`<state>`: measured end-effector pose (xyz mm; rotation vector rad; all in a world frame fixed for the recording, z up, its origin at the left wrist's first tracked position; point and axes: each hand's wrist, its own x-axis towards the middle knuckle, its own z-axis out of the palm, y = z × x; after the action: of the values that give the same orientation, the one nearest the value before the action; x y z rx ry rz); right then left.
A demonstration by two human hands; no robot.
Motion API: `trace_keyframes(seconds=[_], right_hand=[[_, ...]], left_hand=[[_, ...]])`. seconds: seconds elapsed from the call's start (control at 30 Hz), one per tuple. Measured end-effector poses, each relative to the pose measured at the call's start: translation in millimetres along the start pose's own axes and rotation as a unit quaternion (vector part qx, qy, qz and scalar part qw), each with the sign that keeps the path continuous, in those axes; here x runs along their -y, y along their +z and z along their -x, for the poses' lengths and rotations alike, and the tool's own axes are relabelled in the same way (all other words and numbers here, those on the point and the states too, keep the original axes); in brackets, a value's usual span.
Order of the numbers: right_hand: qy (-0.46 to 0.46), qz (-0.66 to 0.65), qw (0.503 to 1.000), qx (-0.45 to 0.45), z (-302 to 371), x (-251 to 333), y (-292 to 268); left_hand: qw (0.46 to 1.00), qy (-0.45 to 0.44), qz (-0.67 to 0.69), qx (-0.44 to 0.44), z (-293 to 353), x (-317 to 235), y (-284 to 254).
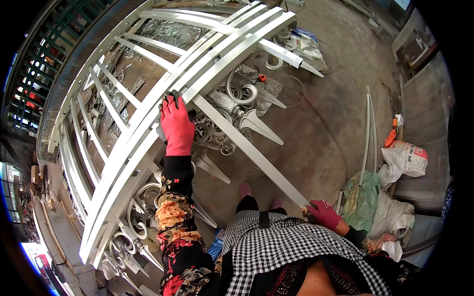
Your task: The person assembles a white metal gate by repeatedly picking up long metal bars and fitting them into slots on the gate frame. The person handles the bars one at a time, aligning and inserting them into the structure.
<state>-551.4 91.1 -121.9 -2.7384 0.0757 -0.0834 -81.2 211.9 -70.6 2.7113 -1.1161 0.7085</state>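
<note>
The long pale metal bar (247,148) runs diagonally from frame centre to lower right, its upper end meeting the curved rails of the white gate frame (123,148). It could slip off the rails or swing into the pointed scroll ornaments (237,113), since only its ends are steadied. The left hand (177,126), in a red glove, lies spread over the rails at centre, arm stretched forward. The right hand (323,213) is closed around the bar's lower end, elbow bent.

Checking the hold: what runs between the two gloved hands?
In the head view, one long white metal bar spans from left hand to right hand.
</note>
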Motion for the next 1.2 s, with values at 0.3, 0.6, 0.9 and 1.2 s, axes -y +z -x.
trace_keyframes(seconds=[0.3, 0.6, 0.9, 1.2], right_hand=[[0.383, -0.439, 0.803, 0.126, -28.0, -11.4, -78.2], [0.427, -0.479, 0.754, 0.142, -30.7, -8.0, -90.3], [0.290, -0.138, 0.946, 0.037, -14.8, 4.2, -81.2], [0.529, -0.312, 0.782, 0.109, -44.4, 7.9, -151.7]], left_hand=[[0.999, -0.017, 0.019, 0.038, 1.7, -1.3, -42.5], [0.991, -0.059, 0.027, 0.116, -2.1, 15.9, -44.5], [0.989, -0.011, 0.050, 0.138, -11.1, 27.2, -40.9], [0.991, 0.013, 0.088, 0.104, -13.0, 31.7, -36.5]])
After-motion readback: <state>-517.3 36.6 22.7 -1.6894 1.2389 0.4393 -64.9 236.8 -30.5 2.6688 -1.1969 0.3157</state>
